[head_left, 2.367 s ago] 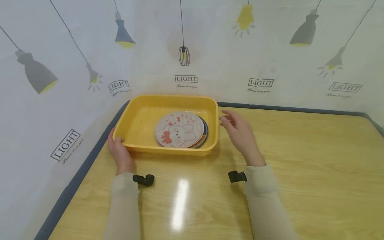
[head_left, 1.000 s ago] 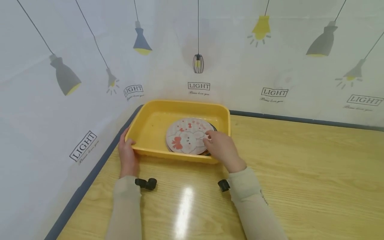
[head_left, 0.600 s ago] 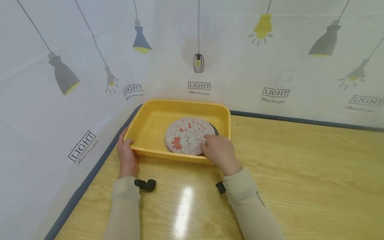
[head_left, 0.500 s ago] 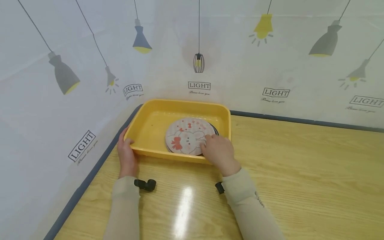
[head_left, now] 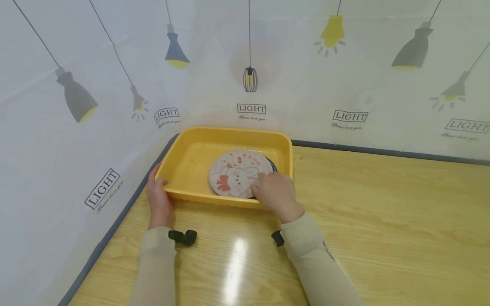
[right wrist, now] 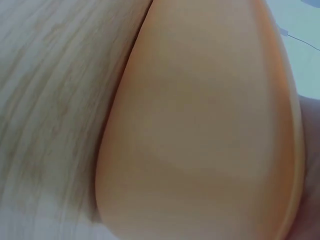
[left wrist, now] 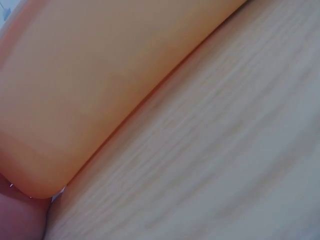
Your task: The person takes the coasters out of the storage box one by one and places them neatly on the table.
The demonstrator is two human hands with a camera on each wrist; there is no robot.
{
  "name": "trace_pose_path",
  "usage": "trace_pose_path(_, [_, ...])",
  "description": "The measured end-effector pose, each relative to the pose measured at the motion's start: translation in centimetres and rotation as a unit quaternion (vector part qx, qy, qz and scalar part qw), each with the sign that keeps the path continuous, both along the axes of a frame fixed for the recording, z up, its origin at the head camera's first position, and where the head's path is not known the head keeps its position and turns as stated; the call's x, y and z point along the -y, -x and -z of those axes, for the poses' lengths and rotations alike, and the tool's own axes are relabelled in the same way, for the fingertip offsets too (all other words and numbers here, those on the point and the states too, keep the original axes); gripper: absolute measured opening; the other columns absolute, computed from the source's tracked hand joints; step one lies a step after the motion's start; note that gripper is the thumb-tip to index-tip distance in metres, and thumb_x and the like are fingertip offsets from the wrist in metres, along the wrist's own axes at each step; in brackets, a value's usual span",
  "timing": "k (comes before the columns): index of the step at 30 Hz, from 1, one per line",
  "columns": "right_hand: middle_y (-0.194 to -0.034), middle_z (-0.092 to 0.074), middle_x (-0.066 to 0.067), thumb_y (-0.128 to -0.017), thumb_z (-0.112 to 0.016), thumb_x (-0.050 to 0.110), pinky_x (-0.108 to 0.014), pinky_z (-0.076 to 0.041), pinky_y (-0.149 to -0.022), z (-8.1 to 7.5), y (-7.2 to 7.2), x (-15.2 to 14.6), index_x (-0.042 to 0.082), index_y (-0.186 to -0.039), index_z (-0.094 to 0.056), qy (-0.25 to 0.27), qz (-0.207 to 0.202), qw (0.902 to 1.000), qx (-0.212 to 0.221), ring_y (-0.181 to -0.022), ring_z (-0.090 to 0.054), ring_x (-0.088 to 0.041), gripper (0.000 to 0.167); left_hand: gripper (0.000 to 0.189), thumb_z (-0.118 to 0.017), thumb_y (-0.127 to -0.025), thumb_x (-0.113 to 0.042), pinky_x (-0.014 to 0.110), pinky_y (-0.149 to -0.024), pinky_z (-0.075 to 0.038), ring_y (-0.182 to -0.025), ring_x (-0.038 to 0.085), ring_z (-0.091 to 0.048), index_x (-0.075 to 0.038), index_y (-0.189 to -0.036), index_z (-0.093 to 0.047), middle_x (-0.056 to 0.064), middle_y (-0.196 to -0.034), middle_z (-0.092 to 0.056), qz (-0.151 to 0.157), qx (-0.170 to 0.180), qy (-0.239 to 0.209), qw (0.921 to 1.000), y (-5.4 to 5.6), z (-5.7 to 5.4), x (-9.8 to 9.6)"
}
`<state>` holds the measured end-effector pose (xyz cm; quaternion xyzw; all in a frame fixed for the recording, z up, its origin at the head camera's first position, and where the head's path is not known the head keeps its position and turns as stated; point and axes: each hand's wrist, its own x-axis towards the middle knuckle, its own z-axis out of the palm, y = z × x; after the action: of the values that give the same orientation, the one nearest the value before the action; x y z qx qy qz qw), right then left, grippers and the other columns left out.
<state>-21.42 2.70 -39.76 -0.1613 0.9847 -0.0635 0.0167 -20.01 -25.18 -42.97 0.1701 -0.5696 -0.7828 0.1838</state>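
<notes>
A yellow plastic tray (head_left: 187,170) sits at the back left of the table. In the head view my left hand (head_left: 160,204) grips its front left corner, thumb over the rim and fingers along the outside. Inside, towards the right, lies a small stack of round mats; the top one (head_left: 233,172) is pale pink with a rabbit and a red bow. A dark one (head_left: 273,163) peeks out beneath its right edge. My right hand (head_left: 275,193) reaches over the front right rim, curled fingers and thumb holding the stack's right edge. Those fingertips are partly hidden.
The wood-grain table (head_left: 383,221) extends to the right and front. A white lamp-print sheet (head_left: 298,85) rises behind and at the left, with a dark strip (head_left: 344,147) along the table's edge. The tray's outer wall (right wrist: 200,125) fills much of the right wrist view.
My right hand has come from outside the tray's right side, over the rim, to the stack's right edge, and has taken hold of it. My left hand stays on the tray's corner.
</notes>
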Motion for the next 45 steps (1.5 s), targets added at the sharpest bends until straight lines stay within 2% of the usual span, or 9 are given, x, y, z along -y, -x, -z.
trace_pose_path(7, [-0.103, -0.058, -0.005, -0.080, -0.060, 0.031, -0.032, -0.041, -0.058, 0.3, 0.1, 0.0, 0.014, -0.113, -0.060, 0.082, 0.008, 0.9963, -0.023, -0.083, -0.054, -0.019, 0.037, 0.055, -0.030, -0.081, -0.003, 0.035, -0.095, -0.029, -0.117, 0.022, -0.039, -0.021, -0.131, -0.044, -0.002, -0.132, -0.039, -0.006, 0.005, -0.001, 1.0000, 0.2, 0.6, 0.3])
trace_pose_path(11, [-0.126, -0.046, -0.009, -0.079, -0.063, 0.019, -0.027, -0.041, -0.053, 0.5, 0.3, -0.2, 0.016, -0.120, -0.056, 0.152, -0.015, 0.9879, -0.026, -0.072, -0.055, -0.020, 0.042, 0.054, -0.031, -0.082, -0.003, 0.035, -0.095, -0.030, -0.116, 0.020, -0.040, -0.024, -0.129, -0.046, -0.004, -0.132, -0.040, -0.013, 0.007, 0.004, 0.9999, 0.5, 1.5, 0.8])
trace_pose_path(14, [-0.131, -0.040, -0.011, -0.079, -0.063, 0.014, -0.028, -0.043, -0.054, 0.6, 0.5, -0.4, 0.014, -0.125, -0.051, 0.196, -0.026, 0.9797, -0.029, -0.064, -0.052, -0.019, 0.047, 0.054, -0.031, -0.081, -0.003, 0.035, -0.095, -0.031, -0.116, 0.021, -0.041, -0.024, -0.128, -0.047, -0.003, -0.131, -0.041, -0.017, 0.004, -0.001, 0.9998, 0.5, 1.7, 0.9])
trace_pose_path(17, [-0.131, -0.039, -0.012, -0.080, -0.063, 0.013, -0.030, -0.046, -0.062, 0.6, 0.6, -0.5, 0.012, -0.129, -0.048, 0.243, -0.022, 0.9697, -0.012, -0.076, -0.057, -0.017, 0.051, 0.054, -0.031, -0.081, -0.002, 0.035, -0.094, -0.031, -0.115, 0.022, -0.040, -0.023, -0.128, -0.048, -0.002, -0.131, -0.041, -0.020, 0.000, -0.009, 0.9998, 0.5, 1.6, 0.9])
trace_pose_path(19, [-0.117, -0.050, -0.012, -0.081, -0.061, 0.013, -0.032, -0.047, -0.061, 0.6, 0.7, -0.5, 0.012, -0.130, -0.046, 0.266, -0.022, 0.9636, 0.012, -0.076, -0.058, -0.018, 0.052, 0.054, -0.031, -0.081, -0.002, 0.035, -0.094, -0.031, -0.115, 0.023, -0.040, -0.022, -0.128, -0.048, -0.002, -0.131, -0.041, -0.021, -0.001, -0.007, 0.9997, 0.5, 1.6, 0.9])
trace_pose_path(24, [-0.104, -0.057, -0.008, -0.085, -0.057, 0.024, -0.031, -0.045, -0.059, 0.8, 0.6, -0.3, 0.016, -0.131, -0.046, 0.186, -0.036, 0.9815, 0.027, -0.073, -0.055, -0.019, 0.048, 0.054, -0.031, -0.081, -0.003, 0.033, -0.094, -0.031, -0.115, 0.021, -0.041, -0.023, -0.128, -0.048, -0.003, -0.131, -0.041, -0.019, 0.006, -0.006, 0.9998, 0.4, 1.5, 0.8])
trace_pose_path(27, [-0.113, -0.051, -0.007, -0.086, -0.054, 0.030, -0.028, -0.042, -0.053, 1.0, 0.4, -0.1, 0.020, -0.131, -0.047, 0.124, -0.037, 0.9915, 0.008, -0.072, -0.052, -0.016, 0.046, 0.054, -0.030, -0.081, -0.002, 0.033, -0.094, -0.031, -0.115, 0.021, -0.041, -0.022, -0.128, -0.048, -0.003, -0.130, -0.042, -0.021, 0.005, -0.007, 0.9997, 0.4, 1.4, 0.7])
trace_pose_path(37, [-0.081, -0.054, 0.001, -0.086, -0.049, 0.022, -0.027, -0.036, -0.047, 0.4, 0.3, 0.1, 0.017, -0.108, -0.063, 0.141, 0.007, 0.9899, 0.008, -0.060, -0.045, -0.015, 0.026, 0.055, -0.030, -0.080, -0.002, 0.034, -0.096, -0.029, -0.114, 0.019, -0.041, -0.021, -0.128, -0.048, -0.002, -0.130, -0.042, -0.018, -0.006, -0.009, 0.9998, 1.0, 1.4, 0.6])
trace_pose_path(45, [-0.097, -0.064, 0.002, -0.087, -0.048, 0.023, -0.025, -0.040, -0.054, 0.5, 0.2, 0.0, 0.016, -0.107, -0.065, 0.142, -0.002, 0.9898, -0.009, -0.066, -0.050, -0.011, 0.027, 0.054, -0.029, -0.081, -0.002, 0.036, -0.096, -0.030, -0.116, 0.021, -0.041, -0.021, -0.128, -0.047, -0.002, -0.131, -0.041, -0.011, -0.013, -0.015, 0.9997, 0.9, 1.4, 0.6])
